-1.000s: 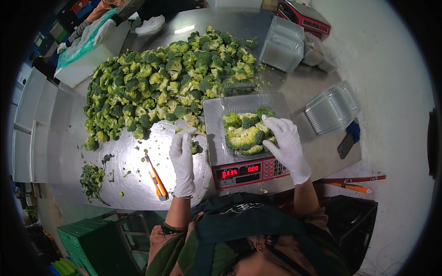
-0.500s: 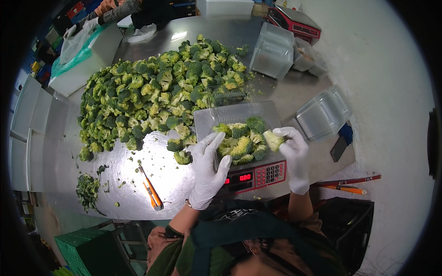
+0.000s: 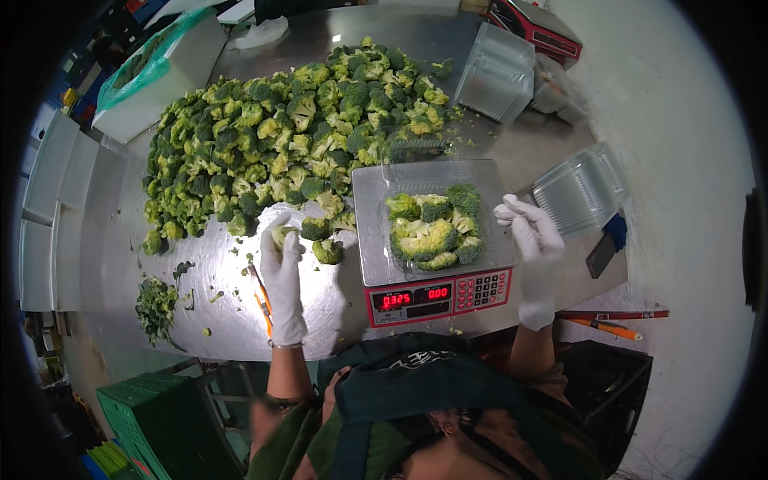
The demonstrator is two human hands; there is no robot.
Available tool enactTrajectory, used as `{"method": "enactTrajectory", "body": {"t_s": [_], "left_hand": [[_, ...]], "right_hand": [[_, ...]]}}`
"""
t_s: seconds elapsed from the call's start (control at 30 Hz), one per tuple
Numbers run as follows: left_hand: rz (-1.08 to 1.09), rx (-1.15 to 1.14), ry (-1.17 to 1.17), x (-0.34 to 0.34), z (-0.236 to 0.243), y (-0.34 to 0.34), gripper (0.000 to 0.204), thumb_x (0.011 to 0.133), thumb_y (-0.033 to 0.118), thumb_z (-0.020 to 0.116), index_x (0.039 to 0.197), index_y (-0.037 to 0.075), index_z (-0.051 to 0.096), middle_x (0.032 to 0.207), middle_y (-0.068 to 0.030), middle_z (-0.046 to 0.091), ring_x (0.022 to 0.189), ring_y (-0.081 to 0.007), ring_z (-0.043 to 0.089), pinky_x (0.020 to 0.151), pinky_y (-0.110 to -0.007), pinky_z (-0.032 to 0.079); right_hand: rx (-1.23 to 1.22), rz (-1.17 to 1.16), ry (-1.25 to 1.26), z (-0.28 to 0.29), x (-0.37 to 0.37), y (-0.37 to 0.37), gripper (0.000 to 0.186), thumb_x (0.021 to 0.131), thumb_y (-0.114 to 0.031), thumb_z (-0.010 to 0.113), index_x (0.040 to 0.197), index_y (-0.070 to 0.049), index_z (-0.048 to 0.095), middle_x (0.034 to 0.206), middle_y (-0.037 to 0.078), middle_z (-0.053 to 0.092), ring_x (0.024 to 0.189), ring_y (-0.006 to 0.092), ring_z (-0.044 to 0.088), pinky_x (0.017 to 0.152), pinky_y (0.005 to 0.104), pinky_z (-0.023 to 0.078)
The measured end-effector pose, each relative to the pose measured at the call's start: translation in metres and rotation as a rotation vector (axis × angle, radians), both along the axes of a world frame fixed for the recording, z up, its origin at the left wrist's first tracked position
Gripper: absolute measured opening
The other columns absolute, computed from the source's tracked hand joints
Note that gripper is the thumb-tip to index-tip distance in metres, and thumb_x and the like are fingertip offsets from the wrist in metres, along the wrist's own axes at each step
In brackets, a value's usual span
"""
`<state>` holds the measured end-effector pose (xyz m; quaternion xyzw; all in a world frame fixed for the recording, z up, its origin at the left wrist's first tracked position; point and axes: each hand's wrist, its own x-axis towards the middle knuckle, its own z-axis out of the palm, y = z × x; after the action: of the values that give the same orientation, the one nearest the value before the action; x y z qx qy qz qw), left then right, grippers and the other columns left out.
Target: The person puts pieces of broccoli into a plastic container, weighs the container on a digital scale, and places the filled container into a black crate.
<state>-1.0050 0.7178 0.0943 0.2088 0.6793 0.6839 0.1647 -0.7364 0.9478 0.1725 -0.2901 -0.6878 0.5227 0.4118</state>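
Between the thumb and fingers of my left hand (image 3: 282, 284), gloved in white, a small pale-green broccoli floret (image 3: 280, 233) shows in part. This hand is over the table, left of the scale. My right hand (image 3: 534, 236), also gloved, hovers just off the scale's right side with its fingers drawn together; nothing shows in them. On the metal pan of the red digital scale (image 3: 372, 268) stands an open clear plastic box holding broccoli florets (image 3: 432, 232). Its hinged lid (image 3: 420, 156) lies back toward the pile. An orange utility knife (image 3: 262, 300) lies beside my left hand.
A large heap of broccoli florets (image 3: 264, 148) covers the far left of the steel table. Stacked clear boxes (image 3: 496, 76) and more boxes (image 3: 578, 192) stand right. A dark phone (image 3: 602, 258) lies near the right edge. Broccoli scraps (image 3: 158, 308) lie at left.
My left hand has left the box and moved left, now with a floret. My right hand no longer holds its floret and has drawn right. The co-worker's arms are out of view.
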Motion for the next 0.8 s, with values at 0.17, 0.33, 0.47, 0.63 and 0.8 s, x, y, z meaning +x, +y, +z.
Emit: {"method": "enactTrajectory", "body": {"t_s": [0.17, 0.33, 0.47, 0.63, 0.8], "left_hand": [[0.077, -0.458, 0.437, -0.065, -0.083, -0.021, 0.055, 0.099, 0.035, 0.065, 0.142, 0.003, 0.051, 0.129, -0.0211, 0.061, 0.117, -0.032, 0.06, 0.099, -0.04, 0.048], [0.049, -0.441, 0.612, -0.038, -0.029, 0.022, 0.05, 0.1, 0.029, 0.063, 0.141, 0.004, 0.053, 0.139, -0.0213, 0.054, 0.128, -0.037, 0.051, 0.107, -0.043, 0.041], [-0.135, -0.142, 0.468, 0.038, -0.024, 0.041, 0.042, 0.099, 0.016, 0.059, 0.139, 0.003, 0.055, 0.137, -0.0168, 0.056, 0.124, -0.0338, 0.052, 0.108, -0.04, 0.04], [-0.22, -0.207, 0.649, 0.08, -0.018, 0.076, 0.055, 0.095, 0.003, 0.055, 0.148, 0.0, 0.044, 0.144, -0.0257, 0.048, 0.134, -0.0401, 0.046, 0.114, -0.044, 0.035], [-0.312, -0.33, 0.771, 0.074, -0.005, 0.079, 0.052, 0.095, 0.002, 0.055, 0.146, 0.001, 0.047, 0.143, -0.0221, 0.05, 0.13, -0.0365, 0.05, 0.11, -0.039, 0.039]], "right_hand": [[-0.155, -0.091, -0.134, -0.028, -0.011, 0.057, 0.026, 0.1, -0.011, 0.06, 0.121, 0.002, 0.067, 0.111, 0.011, 0.071, 0.102, 0.0144, 0.065, 0.094, 0.0285, 0.05], [0.084, -0.199, -0.35, -0.11, -0.039, 0.136, 0.033, 0.099, -0.028, 0.064, 0.121, -0.003, 0.068, 0.11, 0.01, 0.073, 0.092, 0.0174, 0.068, 0.087, 0.0306, 0.053], [-0.186, -0.101, -0.367, -0.106, -0.084, 0.134, 0.045, 0.1, -0.043, 0.062, 0.128, -0.008, 0.062, 0.099, 0.007, 0.072, 0.066, 0.0127, 0.067, 0.059, 0.026, 0.052], [-0.595, 0.133, -0.116, -0.071, -0.094, 0.138, 0.06, 0.105, -0.052, 0.045, 0.137, -0.002, 0.054, 0.115, 0.01, 0.069, 0.087, 0.0158, 0.067, 0.073, 0.0276, 0.052], [-0.222, 0.255, 0.016, -0.008, -0.052, 0.087, 0.06, 0.108, -0.05, 0.036, 0.131, -0.002, 0.062, 0.131, 0.012, 0.065, 0.129, 0.0245, 0.054, 0.113, 0.0381, 0.036]]}}
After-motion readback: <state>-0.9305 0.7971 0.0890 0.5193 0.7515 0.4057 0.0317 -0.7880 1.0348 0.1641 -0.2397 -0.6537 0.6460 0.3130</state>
